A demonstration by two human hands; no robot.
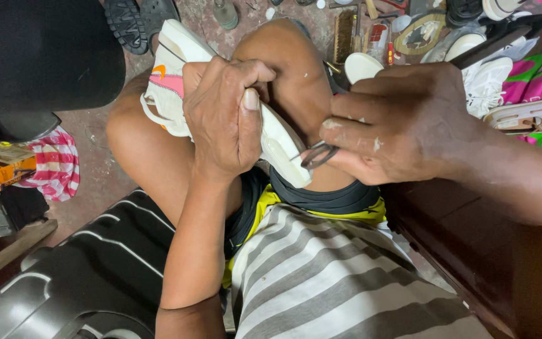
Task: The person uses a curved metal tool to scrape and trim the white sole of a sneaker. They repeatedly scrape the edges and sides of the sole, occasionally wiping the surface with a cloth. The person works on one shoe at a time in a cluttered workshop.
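Note:
A white sports shoe (170, 69) with pink and orange marks lies wedged between my bare knees, sole edge turned up. My left hand (224, 116) grips the shoe across its middle, thumb pressed on the white sole rim. My right hand (396, 125) pinches a thin metal tool (315, 154) with a looped wire end, its tip touching the sole edge near the heel.
A black hard suitcase (95, 270) lies at lower left. A dark wooden bench (446, 238) runs along the right. Shoes, a brush (344, 34), a tape roll (418, 34) and small bottles crowd the floor at the top. A striped cloth (54, 163) sits at left.

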